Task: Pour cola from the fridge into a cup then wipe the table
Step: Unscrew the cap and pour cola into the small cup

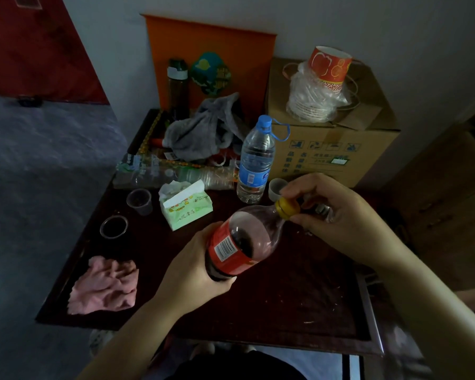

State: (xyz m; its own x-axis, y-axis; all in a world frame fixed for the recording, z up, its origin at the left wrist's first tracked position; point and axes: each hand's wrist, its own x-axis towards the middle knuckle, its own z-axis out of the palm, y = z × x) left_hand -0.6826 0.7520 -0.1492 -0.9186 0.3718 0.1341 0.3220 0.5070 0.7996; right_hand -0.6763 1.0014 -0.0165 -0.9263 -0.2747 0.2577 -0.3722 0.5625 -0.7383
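A cola bottle [247, 237] with a red label and a yellow cap [286, 207] is tilted above the dark table [285, 297]. My left hand [195, 267] grips its lower body. My right hand [332, 212] pinches the cap between fingers and thumb. The bottle holds some dark cola. Two small clear plastic cups stand at the table's left: one [113, 226] with dark liquid in it, the other [140, 201] farther back. A crumpled pink cloth [104, 286] lies near the front left corner.
A tissue pack [185, 208], a water bottle [254, 163] and a small white cup [277, 189] stand mid-table. Behind are a grey cloth [203, 127], a lying plastic sleeve of cups [176, 174], a dark flask [178, 86] and a cardboard box [332, 144] with stacked paper cups [321, 83].
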